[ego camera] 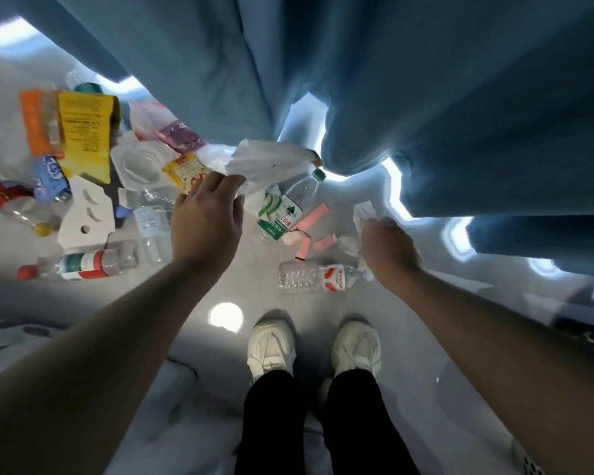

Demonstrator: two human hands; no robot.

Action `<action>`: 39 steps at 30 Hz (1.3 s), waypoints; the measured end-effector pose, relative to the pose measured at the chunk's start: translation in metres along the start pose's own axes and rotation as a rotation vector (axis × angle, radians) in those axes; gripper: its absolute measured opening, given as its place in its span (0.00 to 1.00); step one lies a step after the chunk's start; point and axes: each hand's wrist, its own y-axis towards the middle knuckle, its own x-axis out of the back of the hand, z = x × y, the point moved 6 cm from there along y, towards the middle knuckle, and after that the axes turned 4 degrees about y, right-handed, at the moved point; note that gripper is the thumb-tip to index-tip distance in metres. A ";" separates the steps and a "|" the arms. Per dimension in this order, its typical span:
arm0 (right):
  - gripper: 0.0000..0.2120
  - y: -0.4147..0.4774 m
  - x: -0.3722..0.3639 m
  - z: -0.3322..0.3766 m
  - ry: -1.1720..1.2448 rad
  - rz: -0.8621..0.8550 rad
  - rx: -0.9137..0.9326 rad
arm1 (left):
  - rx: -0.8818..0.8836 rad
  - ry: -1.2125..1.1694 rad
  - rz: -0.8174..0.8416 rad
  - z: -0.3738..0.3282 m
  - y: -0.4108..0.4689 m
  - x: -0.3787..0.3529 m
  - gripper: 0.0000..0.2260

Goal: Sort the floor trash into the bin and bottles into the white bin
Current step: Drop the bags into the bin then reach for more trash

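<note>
Head view: two hands gather white paper from a littered floor by blue curtains.
Left hand [208, 214] pinches a large crumpled white paper [268, 162] at its near edge; right hand [388, 246] is closed around a wad of tissue [362, 214]. Between them lie a green-label bottle [288, 207] and pink paper scraps [314, 217]; a red-label bottle [318, 277] lies near the white shoes [271, 344].

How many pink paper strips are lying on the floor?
3, all between the two hands: a long one beside the green-label bottle, a short one near the right hand, and one below them. Others may be hidden.
</note>
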 end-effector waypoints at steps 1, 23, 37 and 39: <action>0.11 -0.017 0.012 0.006 0.018 0.004 -0.009 | 0.014 -0.021 0.003 -0.006 -0.009 0.016 0.12; 0.08 -0.243 0.145 -0.114 0.483 -0.168 -0.232 | -0.223 -0.006 0.261 -0.242 -0.121 0.150 0.12; 0.06 -0.398 0.125 -0.520 0.622 -0.321 -0.622 | -0.464 -0.079 0.590 -0.630 -0.202 0.002 0.14; 0.06 -0.409 0.109 -0.565 0.625 -0.339 -0.674 | -0.447 -0.123 0.693 -0.676 -0.211 -0.042 0.13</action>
